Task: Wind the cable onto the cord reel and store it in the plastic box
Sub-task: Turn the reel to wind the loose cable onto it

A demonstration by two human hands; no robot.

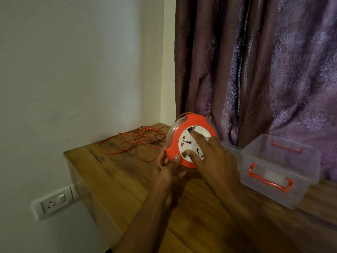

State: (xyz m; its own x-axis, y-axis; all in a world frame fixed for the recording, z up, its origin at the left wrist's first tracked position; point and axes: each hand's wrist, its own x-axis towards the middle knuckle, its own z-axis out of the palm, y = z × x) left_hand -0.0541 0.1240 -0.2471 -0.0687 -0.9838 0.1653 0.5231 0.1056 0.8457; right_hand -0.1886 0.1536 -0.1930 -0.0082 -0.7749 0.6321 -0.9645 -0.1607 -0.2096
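An orange cord reel (189, 141) with a white socket face and a clear drum is being held tilted above the wooden table (127, 179), near the middle of the view. The left hand (168, 172) is gripping the reel's lower rim at about 7 o'clock of the disc, thumb lying across the orange edge and the other fingers curled behind it. The right hand (213, 157) is coming in from 4 o'clock and is resting on the white face, its thumb and forefinger bent down onto the socket plate as if pinching or turning its centre, though whether they are actually gripping a knob there is hard to tell. The orange cable (135, 143) is lying in loose, tangled loops on the table at 9 to 10 o'clock from the reel, near the white wall, with a strand running up towards the reel's top edge. The clear plastic box (279, 172) with orange handles is sitting open on the table at 3 to 4 o'clock from the reel, just beside the right wrist and holding no reel. A purple patterned curtain (255, 61) is hanging behind the box, and a white wall socket (52, 203) is showing below the table's left edge.
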